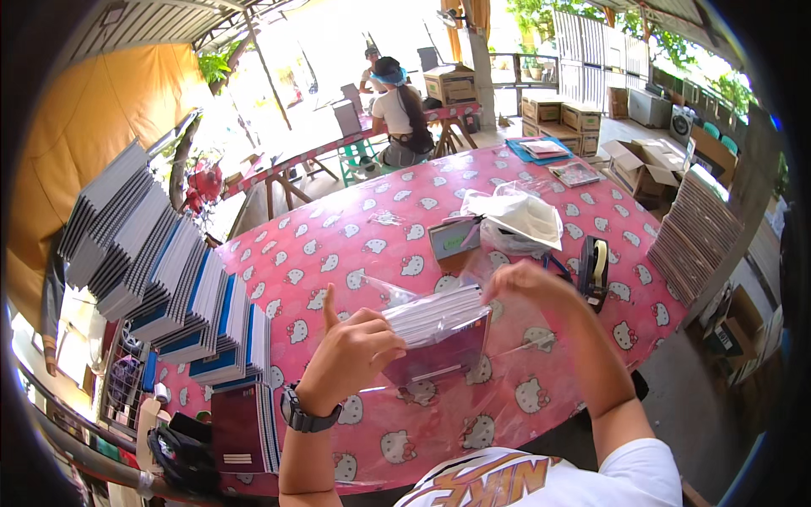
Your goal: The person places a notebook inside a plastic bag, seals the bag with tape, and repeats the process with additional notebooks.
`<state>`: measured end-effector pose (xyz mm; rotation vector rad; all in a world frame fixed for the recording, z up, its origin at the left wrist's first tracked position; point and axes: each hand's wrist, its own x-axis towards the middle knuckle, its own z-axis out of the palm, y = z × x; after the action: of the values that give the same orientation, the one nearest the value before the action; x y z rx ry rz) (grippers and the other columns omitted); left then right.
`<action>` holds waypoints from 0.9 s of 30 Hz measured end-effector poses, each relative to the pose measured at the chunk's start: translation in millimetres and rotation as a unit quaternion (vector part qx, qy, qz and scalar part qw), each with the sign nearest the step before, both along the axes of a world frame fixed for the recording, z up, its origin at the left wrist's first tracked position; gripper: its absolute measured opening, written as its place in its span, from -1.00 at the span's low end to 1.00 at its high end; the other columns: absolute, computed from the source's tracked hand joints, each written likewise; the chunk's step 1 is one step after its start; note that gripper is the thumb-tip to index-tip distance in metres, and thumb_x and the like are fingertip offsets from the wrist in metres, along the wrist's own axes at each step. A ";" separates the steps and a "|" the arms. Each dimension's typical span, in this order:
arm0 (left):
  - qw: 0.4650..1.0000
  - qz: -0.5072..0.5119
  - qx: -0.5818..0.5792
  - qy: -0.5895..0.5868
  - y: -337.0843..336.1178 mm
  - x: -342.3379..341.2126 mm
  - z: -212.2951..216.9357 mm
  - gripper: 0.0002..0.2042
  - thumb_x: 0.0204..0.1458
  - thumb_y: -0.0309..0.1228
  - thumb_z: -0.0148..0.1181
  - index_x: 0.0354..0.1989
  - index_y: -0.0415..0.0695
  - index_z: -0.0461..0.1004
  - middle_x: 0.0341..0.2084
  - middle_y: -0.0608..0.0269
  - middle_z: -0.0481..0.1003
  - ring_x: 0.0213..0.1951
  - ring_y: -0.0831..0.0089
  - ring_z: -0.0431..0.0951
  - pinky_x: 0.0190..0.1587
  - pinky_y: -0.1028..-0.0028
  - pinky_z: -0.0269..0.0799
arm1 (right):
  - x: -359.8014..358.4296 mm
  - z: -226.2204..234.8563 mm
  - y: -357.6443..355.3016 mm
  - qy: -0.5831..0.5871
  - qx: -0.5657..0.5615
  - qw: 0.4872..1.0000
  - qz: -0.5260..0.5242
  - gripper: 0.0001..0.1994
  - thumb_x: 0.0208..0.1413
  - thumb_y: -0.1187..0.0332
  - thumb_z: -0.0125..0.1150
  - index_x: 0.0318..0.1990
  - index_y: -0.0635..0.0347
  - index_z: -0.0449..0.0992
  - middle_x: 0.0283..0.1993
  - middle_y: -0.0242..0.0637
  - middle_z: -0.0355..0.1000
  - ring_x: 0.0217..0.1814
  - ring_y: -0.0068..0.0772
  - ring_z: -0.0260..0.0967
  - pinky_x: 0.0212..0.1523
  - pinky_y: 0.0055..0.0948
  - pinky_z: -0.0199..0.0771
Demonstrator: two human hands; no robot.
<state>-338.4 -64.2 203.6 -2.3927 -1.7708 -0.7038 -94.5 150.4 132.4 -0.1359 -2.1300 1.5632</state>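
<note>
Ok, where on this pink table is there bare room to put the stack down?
The widest bare patch of the table lies between the fanned notebook stacks on the left and the plastic bags. The near edge below the left hand and right hand is also bare. It is crowded around the tape dispenser.
</note>
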 end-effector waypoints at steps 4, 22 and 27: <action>0.999 -0.029 0.015 -0.020 3.1 -2.9 -3.9 -0.99 -0.16 -0.35 0.25 -0.53 0.10 0.55 -0.31 0.45 0.52 -0.07 0.48 0.43 0.21 -0.12 -0.55 | -13.4 -8.3 -35.4 -0.008 0.296 0.948 -0.116 -0.62 -0.09 0.08 0.26 -0.23 0.20 0.53 -0.19 -0.29 0.45 -0.08 -0.38 0.31 0.00 -0.40 0.22; 0.989 0.044 0.016 -0.139 -1.3 -43.1 -98.3 -0.27 -0.19 0.14 0.13 0.12 -0.10 0.27 0.18 0.17 0.17 0.23 0.24 0.09 0.23 0.06 -0.23 | -30.3 -7.5 -42.0 -0.083 0.409 0.906 -0.073 -0.32 -0.32 0.15 0.39 0.09 0.03 0.34 0.25 -0.24 0.13 0.32 -0.15 -0.04 0.26 -0.14 -0.08; 0.993 -0.034 -0.106 -0.049 11.3 -52.6 -82.8 -0.16 -0.35 0.19 0.24 0.16 0.03 0.24 0.22 0.17 0.11 0.27 0.17 -0.01 0.23 -0.01 -0.29 | -33.2 5.3 -42.9 -0.174 0.464 0.868 -0.031 -0.18 -0.38 0.06 0.40 0.16 0.01 0.24 0.30 -0.08 0.00 0.37 -0.08 -0.16 0.30 -0.08 -0.25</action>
<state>-391.0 -52.8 120.8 -2.6087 -1.8987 -0.6837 -127.7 107.6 137.7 -0.1544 -2.8794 0.3463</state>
